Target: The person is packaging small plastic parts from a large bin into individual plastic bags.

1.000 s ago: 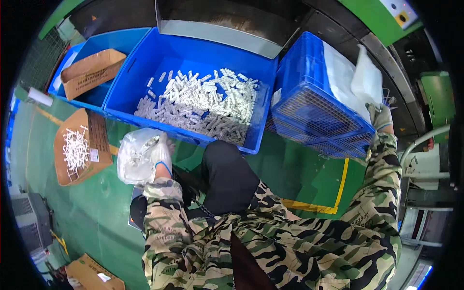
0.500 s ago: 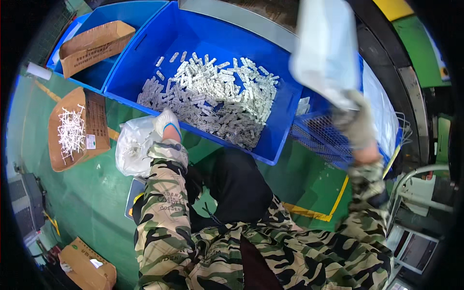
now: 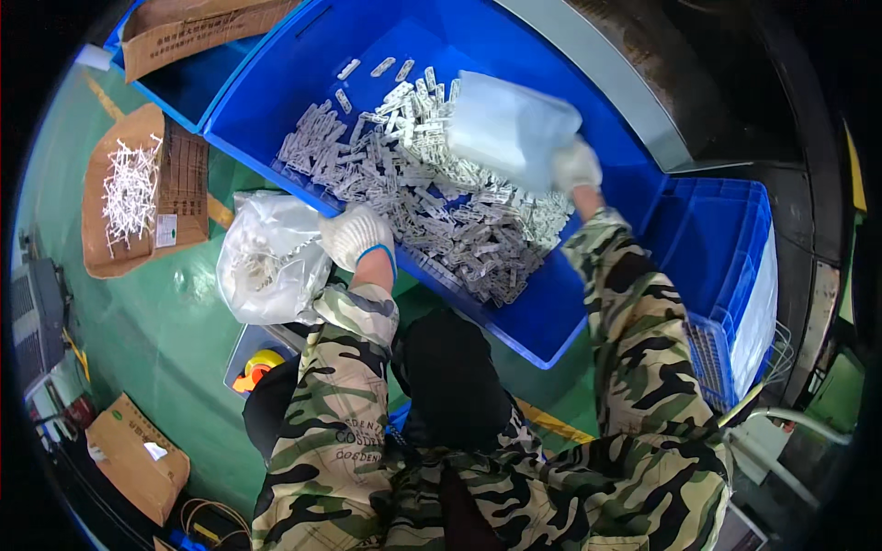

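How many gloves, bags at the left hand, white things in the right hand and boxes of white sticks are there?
White gloves: 2
Cloudy plastic bag at the left hand: 1
Blurred white thing in the right hand: 1
Cardboard box of white sticks: 1
Total: 5

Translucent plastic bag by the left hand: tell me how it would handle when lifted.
The translucent plastic bag will probably be floppy, as its thin walls are creased. Pale pieces show inside, so it may sag as they shift. Its shiny film suggests it might be slippery.
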Available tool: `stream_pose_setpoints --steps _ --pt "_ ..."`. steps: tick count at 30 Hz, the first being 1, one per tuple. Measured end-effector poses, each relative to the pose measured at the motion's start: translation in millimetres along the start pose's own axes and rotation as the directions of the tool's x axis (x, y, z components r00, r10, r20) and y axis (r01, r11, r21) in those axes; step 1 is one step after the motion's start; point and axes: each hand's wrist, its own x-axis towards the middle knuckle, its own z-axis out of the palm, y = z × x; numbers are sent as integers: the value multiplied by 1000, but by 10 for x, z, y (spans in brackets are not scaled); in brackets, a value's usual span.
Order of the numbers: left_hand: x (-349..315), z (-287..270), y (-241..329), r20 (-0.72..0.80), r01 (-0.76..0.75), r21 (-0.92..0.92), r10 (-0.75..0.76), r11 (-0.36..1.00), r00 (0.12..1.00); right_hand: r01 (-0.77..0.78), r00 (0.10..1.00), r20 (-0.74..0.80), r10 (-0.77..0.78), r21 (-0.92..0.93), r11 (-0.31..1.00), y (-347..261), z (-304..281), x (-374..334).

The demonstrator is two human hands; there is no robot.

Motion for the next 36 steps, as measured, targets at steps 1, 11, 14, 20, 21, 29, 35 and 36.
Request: stream_pose_setpoints --steps 1,11,14,20,21,29,35,36 --pt "-46 -157 182 -37 59 5 -59 998 998 -227 950 -158 269 242 943 77 -82 88" --pt "119 -417 162 -42 -6 -22 5 1000 999 56 978 -202 -50 24 998 -137 -332 709" --pt "118 -348 65 -113 -84 10 84 996 990 69 986 -153 -74 -33 997 -105 -240 853" --pt "110 -413 106 -95 -115 34 117 993 989 166 981 -82 -175 -106 980 14 -95 1217" --pt "92 -406 126 -80 -101 9 102 995 992 180 979 -75 -191 -129 975 128 -47 1265" --pt "108 -383 115 -92 -161 21 162 987 982 -240 970 55 235 119 963 64 -457 1608" --pt "147 -549 171 -98 -59 65 66 996 993 -100 919 392 45 121 988 -204 -523 1795" --pt "82 -461 217 -83 -61 54 65 997 994 -112 920 387 61 108 988 66 -379 1895"
